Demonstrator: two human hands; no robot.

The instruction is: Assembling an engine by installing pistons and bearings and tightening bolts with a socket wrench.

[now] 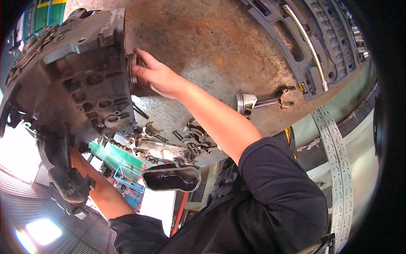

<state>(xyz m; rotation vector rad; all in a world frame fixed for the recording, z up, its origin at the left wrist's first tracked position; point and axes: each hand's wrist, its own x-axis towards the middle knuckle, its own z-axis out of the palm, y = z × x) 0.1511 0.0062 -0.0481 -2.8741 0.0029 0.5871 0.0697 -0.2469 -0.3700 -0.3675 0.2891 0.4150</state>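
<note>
A large, dark engine block [91, 70] fills the left of the head view. At its right-hand face my right hand [154, 74] is closed round a ringed piston [132, 70], its thumb and fingers on the side. The piston sits against the block's face, partly covered by my fingers. My left forearm [101, 190] reaches up behind the lower part of the block. The block hides my left hand, so its fingers do not show. Right of my right forearm, another piston with its connecting rod [253, 103] lies on the worn metal table [203, 34].
A dark tool tray [292, 55] with a long silver bar [311, 48] lies at the far right. Several loose engine parts [190, 137] and a camshaft [118, 145] lie below the block. A hollow, dark pan-shaped part [171, 169] rests by the table's near edge.
</note>
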